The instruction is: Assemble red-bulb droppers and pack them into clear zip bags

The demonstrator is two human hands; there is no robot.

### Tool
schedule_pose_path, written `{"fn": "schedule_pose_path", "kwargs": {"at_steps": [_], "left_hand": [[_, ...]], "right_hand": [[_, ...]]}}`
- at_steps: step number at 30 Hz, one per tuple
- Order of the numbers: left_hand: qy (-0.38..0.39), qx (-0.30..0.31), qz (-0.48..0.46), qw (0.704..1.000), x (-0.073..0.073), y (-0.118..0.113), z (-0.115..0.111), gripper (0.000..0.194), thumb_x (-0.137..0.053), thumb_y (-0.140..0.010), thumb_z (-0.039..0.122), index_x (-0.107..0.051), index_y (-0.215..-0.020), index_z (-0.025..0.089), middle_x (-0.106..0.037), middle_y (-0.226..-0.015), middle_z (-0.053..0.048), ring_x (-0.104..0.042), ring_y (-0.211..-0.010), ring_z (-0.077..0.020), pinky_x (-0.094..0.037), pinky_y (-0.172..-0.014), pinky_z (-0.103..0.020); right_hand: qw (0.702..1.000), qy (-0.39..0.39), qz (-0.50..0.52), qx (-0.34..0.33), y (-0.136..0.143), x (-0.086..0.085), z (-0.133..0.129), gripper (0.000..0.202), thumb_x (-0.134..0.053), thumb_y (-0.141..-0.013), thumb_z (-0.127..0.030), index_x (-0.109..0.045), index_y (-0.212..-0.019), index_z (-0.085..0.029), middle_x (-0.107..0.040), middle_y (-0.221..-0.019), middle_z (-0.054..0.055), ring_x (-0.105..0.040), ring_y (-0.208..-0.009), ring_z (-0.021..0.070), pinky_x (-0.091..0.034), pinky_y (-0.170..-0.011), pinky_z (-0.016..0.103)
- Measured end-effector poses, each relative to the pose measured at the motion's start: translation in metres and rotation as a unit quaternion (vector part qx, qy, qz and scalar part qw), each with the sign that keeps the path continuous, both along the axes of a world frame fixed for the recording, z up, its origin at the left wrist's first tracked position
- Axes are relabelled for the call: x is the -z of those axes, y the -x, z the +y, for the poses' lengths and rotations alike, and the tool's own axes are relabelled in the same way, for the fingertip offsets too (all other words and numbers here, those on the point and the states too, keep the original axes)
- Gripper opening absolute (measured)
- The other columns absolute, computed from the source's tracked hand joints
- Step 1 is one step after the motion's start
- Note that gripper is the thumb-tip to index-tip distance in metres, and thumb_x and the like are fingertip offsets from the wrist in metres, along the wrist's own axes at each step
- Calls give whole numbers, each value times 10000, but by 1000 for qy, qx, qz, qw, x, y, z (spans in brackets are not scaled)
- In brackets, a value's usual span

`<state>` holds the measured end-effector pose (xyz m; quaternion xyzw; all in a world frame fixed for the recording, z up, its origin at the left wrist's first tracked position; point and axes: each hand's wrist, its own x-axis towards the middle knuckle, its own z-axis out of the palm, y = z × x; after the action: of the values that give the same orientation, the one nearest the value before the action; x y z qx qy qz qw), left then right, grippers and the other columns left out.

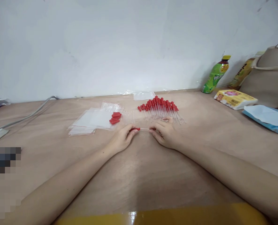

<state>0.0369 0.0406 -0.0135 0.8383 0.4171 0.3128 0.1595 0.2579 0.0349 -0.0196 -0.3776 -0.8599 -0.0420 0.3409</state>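
My left hand [124,136] pinches a red rubber bulb [136,128] at the middle of the table. A thin clear glass tube [144,129] runs from the bulb to my right hand [163,132], whose thumb and fingers close on its other end. Just beyond my left hand lie several loose red bulbs [115,118] on clear zip bags [88,120]. Between them and my right hand rest several bare glass tubes [129,117]. Past my right hand spreads a heap of droppers [159,107] with red bulbs, their tips toward me.
On the right stand a green drink bottle [215,75], a tissue pack [235,99], a light blue packet [266,118] and a grey-beige bag [267,76]. A grey cable [31,113] crosses the left side. A white wall [106,47] closes off the table's back.
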Motion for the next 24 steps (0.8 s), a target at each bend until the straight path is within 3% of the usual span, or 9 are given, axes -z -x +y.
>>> {"fn": "schedule_pose_path", "kwargs": {"at_steps": [6, 16, 24], "left_hand": [[25, 9, -21, 999, 0, -1, -1, 186, -464, -870, 318, -579, -923, 182, -630, -828, -4, -573, -741, -138, -459, -695, -253], [-9, 48, 4, 999, 3, 2, -4, 193, -452, -879, 291, -613, -927, 195, -657, -887, -11, -598, -787, -138, -463, -722, -250], [-41, 42, 33, 998, 1, 1, -5, 191, -476, -872, 298, -626, -913, 187, -666, -828, -15, -604, -731, -131, -460, -677, -243]], "right_hand": [[1000, 9, 0, -17, 2, -1, 0, 188, -384, -889, -245, -554, -841, -179, -606, -747, 0, -513, -684, 113, -194, -874, 352], [997, 43, -16, -65, -2, -4, 6, 190, -430, -877, -233, -614, -843, -201, -602, -730, -17, -517, -695, 109, -183, -830, 347], [999, -16, -33, -22, 2, -4, 2, 240, -419, -864, -232, -649, -815, -188, -619, -704, 8, -472, -631, 109, -206, -748, 333]]}}
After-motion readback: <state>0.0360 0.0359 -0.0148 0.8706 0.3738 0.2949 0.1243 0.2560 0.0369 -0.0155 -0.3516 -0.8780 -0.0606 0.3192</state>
